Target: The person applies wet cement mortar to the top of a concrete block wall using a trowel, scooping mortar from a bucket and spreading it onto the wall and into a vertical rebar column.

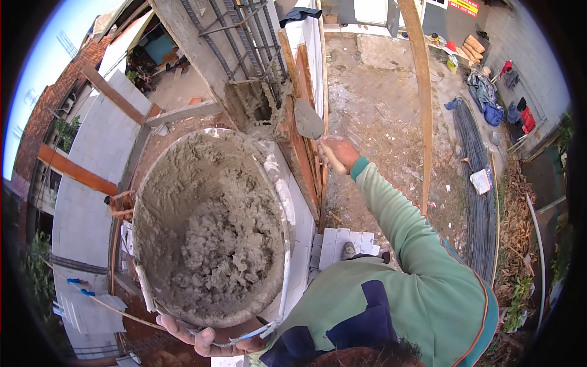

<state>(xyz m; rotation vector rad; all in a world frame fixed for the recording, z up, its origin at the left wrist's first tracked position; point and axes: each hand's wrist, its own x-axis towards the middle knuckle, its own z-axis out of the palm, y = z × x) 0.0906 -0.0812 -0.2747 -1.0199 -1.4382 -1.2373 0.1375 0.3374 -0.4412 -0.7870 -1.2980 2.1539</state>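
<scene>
A round bucket coated in grey mortar stands tilted towards me, with a lumpy heap of wet mortar inside. My left hand is closed at its near rim, by the wire handle. In my right hand is the wooden handle of a trowel, the fingers wrapped round it. The trowel's blade carries grey mortar and is beside the wooden formwork of a column. Steel bars rise from the column's top, where wet mortar surrounds a dark gap.
A long wooden pole crosses the view right of my arm. White blocks and my shoe are far below. Bundled steel rods lie on the ground at right. Past the bucket stands a pale block wall, with what looks like a person nearby.
</scene>
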